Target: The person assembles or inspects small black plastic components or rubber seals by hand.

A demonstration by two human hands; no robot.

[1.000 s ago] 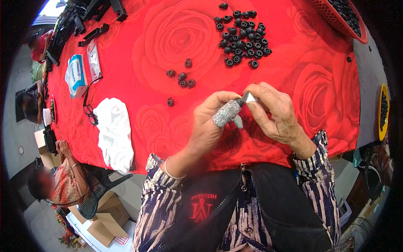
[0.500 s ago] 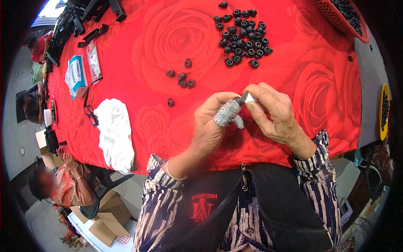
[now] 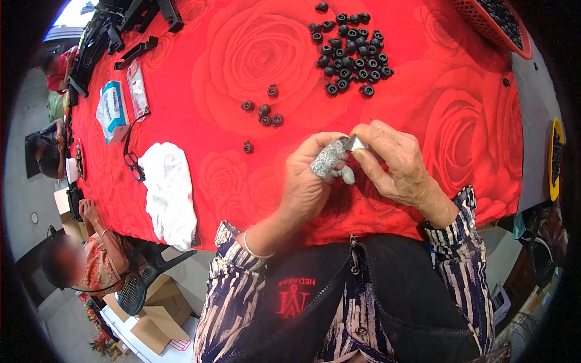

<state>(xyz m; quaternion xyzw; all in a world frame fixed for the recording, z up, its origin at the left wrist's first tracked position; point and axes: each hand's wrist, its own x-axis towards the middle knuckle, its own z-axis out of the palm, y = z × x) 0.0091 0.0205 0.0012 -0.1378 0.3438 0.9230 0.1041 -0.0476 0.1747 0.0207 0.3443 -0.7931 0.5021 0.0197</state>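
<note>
Toward the near edge of the red tablecloth [image 3: 460, 115], the right hand [image 3: 396, 164] pinches a small pointed blade [image 3: 356, 144] between thumb and fingertips. Just left of it, the left hand [image 3: 307, 175], one finger wrapped in speckled grey, has thumb and fingers closed on a small dark piece [image 3: 344, 140], mostly hidden, beside the blade. Farther out, slightly left, lie a few black knobs [image 3: 265, 110]; beyond and right, a larger cluster [image 3: 351, 55]. A white cloth [image 3: 168, 193] lies well left.

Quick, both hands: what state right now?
Left hand: closed, apparently on a small dark part.
Right hand: closed, pinching a small pointed blade, white at its base.
</note>
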